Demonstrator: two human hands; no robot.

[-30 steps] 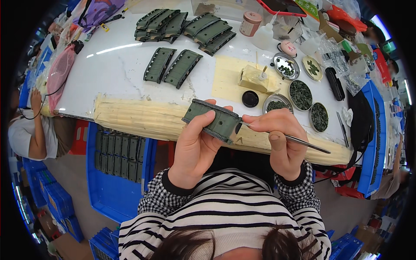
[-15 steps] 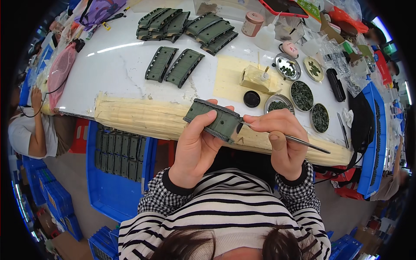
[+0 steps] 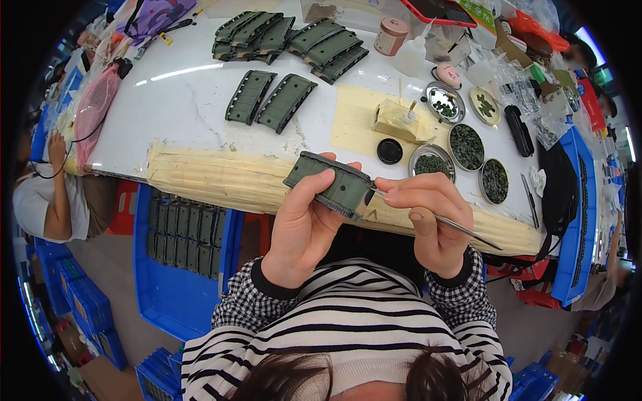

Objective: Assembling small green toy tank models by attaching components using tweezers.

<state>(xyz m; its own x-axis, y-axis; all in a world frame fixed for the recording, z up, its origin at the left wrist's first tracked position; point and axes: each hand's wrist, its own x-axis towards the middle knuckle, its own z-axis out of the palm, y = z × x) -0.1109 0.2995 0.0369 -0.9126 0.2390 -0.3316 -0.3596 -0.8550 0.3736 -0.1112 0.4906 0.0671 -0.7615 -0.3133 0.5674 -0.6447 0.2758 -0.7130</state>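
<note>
My left hand (image 3: 299, 230) is closed round a curved, dark green camouflage part (image 3: 334, 186) with ribbed edges and a small hole, its thumb lying on the upper face. In my right hand (image 3: 438, 224) I grip a thin metal tool (image 3: 468, 232) like tweezers or a pick. Its tip meets the right end of the green part; my fingers partly hide it, so the exact kind cannot be made out. Two similar curved parts (image 3: 286, 103) lie on the white table beyond my hands, and further parts (image 3: 324, 43) are stacked behind them.
Round tins of small dark green pieces (image 3: 466, 147) stand at the right, beside a yellow-taped block (image 3: 401, 122) and a black lid (image 3: 389, 152). Padded yellow tape (image 3: 214, 172) covers the table's front edge. Below left, a blue crate (image 3: 170, 294) holds rows of green parts. Another person (image 3: 50, 200) sits far left.
My right hand has shifted slightly, and the tool's rear end has swung a little to the left. My left hand and the green part stay nearly still.
</note>
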